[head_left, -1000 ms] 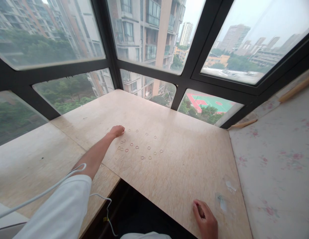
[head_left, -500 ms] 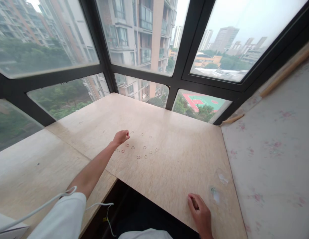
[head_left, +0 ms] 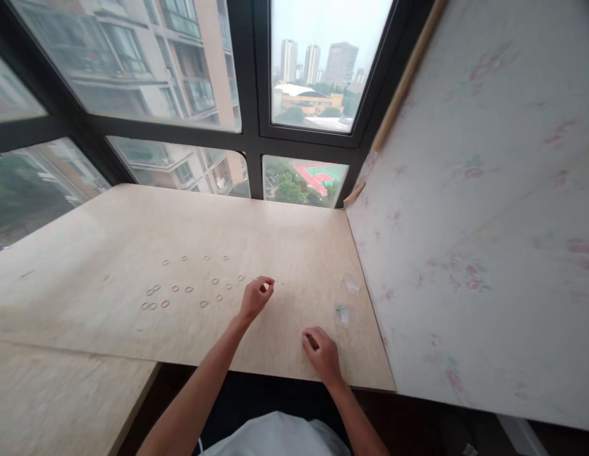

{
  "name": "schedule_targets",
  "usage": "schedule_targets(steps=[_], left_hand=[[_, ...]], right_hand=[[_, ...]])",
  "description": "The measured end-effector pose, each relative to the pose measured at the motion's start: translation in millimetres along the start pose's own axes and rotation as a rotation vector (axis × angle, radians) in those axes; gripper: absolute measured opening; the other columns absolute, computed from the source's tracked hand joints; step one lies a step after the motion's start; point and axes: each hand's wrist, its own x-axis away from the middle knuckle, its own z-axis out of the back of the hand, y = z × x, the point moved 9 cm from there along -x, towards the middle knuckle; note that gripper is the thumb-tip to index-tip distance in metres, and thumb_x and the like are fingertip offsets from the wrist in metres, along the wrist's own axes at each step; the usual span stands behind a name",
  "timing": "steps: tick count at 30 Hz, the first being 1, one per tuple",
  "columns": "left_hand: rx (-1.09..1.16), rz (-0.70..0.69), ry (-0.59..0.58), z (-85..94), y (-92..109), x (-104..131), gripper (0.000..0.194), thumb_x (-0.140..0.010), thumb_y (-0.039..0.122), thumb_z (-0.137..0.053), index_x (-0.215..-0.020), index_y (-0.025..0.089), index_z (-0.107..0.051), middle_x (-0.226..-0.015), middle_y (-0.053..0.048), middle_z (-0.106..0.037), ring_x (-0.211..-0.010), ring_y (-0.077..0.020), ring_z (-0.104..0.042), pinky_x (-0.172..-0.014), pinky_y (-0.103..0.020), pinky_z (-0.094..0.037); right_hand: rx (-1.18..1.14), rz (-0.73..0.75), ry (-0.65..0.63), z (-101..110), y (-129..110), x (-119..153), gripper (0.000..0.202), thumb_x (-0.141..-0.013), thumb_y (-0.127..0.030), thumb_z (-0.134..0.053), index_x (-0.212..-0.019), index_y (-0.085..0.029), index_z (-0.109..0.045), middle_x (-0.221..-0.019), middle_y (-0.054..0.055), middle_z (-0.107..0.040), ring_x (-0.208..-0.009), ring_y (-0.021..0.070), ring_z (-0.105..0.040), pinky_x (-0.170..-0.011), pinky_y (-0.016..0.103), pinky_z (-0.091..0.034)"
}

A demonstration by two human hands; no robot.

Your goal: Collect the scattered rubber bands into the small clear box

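Several thin small rings, some reddish, lie spread on the pale tabletop; one reddish ring (head_left: 175, 289) is in the middle of the group. My left hand (head_left: 256, 297) hovers just right of the rings, thumb and forefinger pinched together. The ring (head_left: 240, 278) is nearest to it. Whatever the pinch holds is too small to make out. Close to the table's front edge is my right hand (head_left: 322, 354), its fingers curled to the thumb. I cannot see what, if anything, is inside it. To its upper right lies a clear plastic bag (head_left: 346, 315) with small contents.
A second clear plastic piece (head_left: 352, 285) lies by the flowered wall (head_left: 470, 278), which bounds the table (head_left: 190, 221) on the right. Dark window frames (head_left: 256, 142) border the far side. A lower surface (head_left: 61, 392) adjoins at the left front.
The view has swung to the right. My left hand has moved from the far side of the rings to their right, nearer my right hand. The right hand stays curled.
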Motion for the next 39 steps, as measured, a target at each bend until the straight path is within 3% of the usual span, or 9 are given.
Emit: schedule_targets(steps=[4, 9, 14, 18, 22, 26, 29, 34, 39], left_hand=[[0.155, -0.153, -0.16, -61.0, 62, 23, 0.014, -0.083, 0.021, -0.052, -0.085, 0.02, -0.066, -0.083, -0.003, -0.068, -0.058, -0.0086, -0.055, -0.061, -0.021, -0.045], [0.216, -0.253, -0.314, -108.0, 114, 25, 0.016, -0.085, 0.022, -0.053, -0.089, 0.021, -0.069, -0.086, -0.004, -0.069, -0.062, -0.0096, -0.056, -0.063, -0.023, -0.046], [0.168, -0.284, -0.422, -139.9, 138, 18, 0.015, -0.084, 0.022, -0.056, -0.087, 0.021, -0.07, -0.083, -0.003, -0.071, -0.061, -0.0108, -0.06, -0.068, -0.025, -0.048], [0.199, -0.223, -0.531, -158.5, 134, 21, 0.015, -0.083, 0.024, -0.057, -0.091, 0.021, -0.069, -0.081, -0.001, -0.071, -0.046, -0.0074, -0.057, -0.066, -0.024, -0.049], [0.231, -0.132, -0.471, -149.0, 105, 25, 0.017, -0.084, 0.026, -0.054, -0.092, 0.02, -0.068, -0.084, 0.0, -0.071, -0.045, -0.0069, -0.057, -0.064, -0.023, -0.049], [0.22, -0.006, -0.354, -120.7, 59, 34, 0.015, -0.083, 0.024, -0.053, -0.087, 0.019, -0.067, -0.083, -0.002, -0.07, -0.047, -0.0073, -0.058, -0.059, -0.022, -0.048], [0.257, 0.044, -0.258, -94.0, 35, 47, 0.014, -0.083, 0.026, -0.053, -0.088, 0.02, -0.065, -0.082, -0.002, -0.068, -0.053, -0.0092, -0.06, -0.057, -0.022, -0.048], [0.253, 0.015, -0.137, -59.1, 27, 71, 0.012, -0.083, 0.023, -0.051, -0.086, 0.021, -0.063, -0.078, -0.003, -0.065, -0.066, -0.0127, -0.061, -0.064, -0.025, -0.049], [0.273, -0.027, -0.121, -51.2, 31, 82, 0.013, -0.082, 0.017, -0.05, -0.085, 0.02, -0.063, -0.082, -0.003, -0.064, -0.073, -0.0132, -0.059, -0.066, -0.025, -0.047]], right_hand=[[-0.02, -0.033, 0.001, 1, 3, 0, 0.018, -0.084, -0.02, -0.047, -0.084, -0.02, -0.065, -0.078, 0.003, -0.065, -0.068, 0.0141, -0.059, -0.062, 0.023, -0.045], [-0.027, -0.052, -0.012, 1, 6, 0, 0.018, -0.082, -0.017, -0.046, -0.084, -0.019, -0.064, -0.072, 0.001, -0.062, -0.059, 0.0124, -0.053, -0.06, 0.023, -0.041], [-0.014, -0.053, -0.011, 1, 6, -2, 0.016, -0.083, -0.02, -0.046, -0.08, -0.02, -0.062, -0.074, 0.0, -0.061, -0.057, 0.0121, -0.052, -0.058, 0.023, -0.04], [-0.024, -0.057, 0.011, 3, 7, -3, 0.017, -0.083, -0.02, -0.045, -0.079, -0.02, -0.061, -0.072, 0.001, -0.061, -0.055, 0.0122, -0.051, -0.057, 0.023, -0.04], [-0.073, -0.084, 0.005, 3, 9, -1, 0.016, -0.081, -0.017, -0.047, -0.082, -0.02, -0.063, -0.076, 0.001, -0.063, -0.059, 0.0125, -0.055, -0.059, 0.023, -0.042], [-0.08, -0.075, -0.019, 2, 7, 0, 0.017, -0.083, -0.018, -0.047, -0.083, -0.02, -0.064, -0.078, 0.002, -0.064, -0.068, 0.0143, -0.059, -0.062, 0.022, -0.043], [-0.076, -0.066, -0.036, 1, 6, 0, 0.017, -0.085, -0.021, -0.047, -0.084, -0.02, -0.065, -0.078, 0.003, -0.064, -0.067, 0.0141, -0.058, -0.061, 0.022, -0.044], [-0.07, -0.059, -0.051, -1, 6, 1, 0.021, -0.089, -0.026, -0.045, -0.086, -0.02, -0.065, -0.08, 0.004, -0.065, -0.068, 0.0144, -0.059, -0.063, 0.023, -0.045], [-0.089, -0.114, -0.063, -5, 12, 5, 0.026, -0.088, -0.037, -0.047, -0.086, -0.019, -0.066, -0.082, 0.005, -0.067, -0.071, 0.016, -0.06, -0.066, 0.024, -0.046]])
